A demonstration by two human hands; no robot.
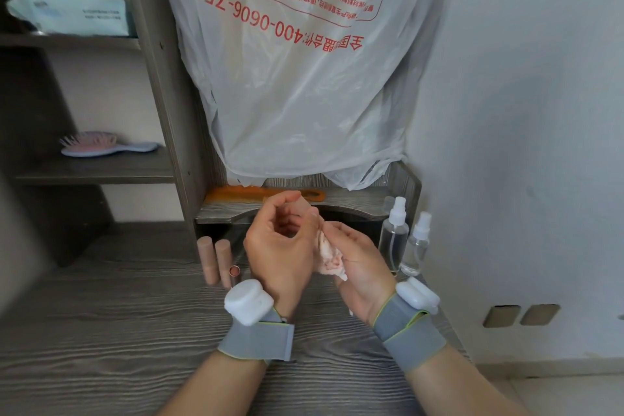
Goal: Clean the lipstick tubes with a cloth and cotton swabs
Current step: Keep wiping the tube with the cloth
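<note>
Grey wrist straps (256, 341) nearest, left hand (280, 243) curled round a lipstick tube (300, 203), right hand (361, 263) clutching a pink-stained cloth (329, 258), spray bottles (393, 233) beside.

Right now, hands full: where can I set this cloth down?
The desk is bare left of the lipstick tubes, up to the shelf unit, and toward its near edge. Crowded: tubes beside the left hand, spray bottles beside the right hand.
</note>
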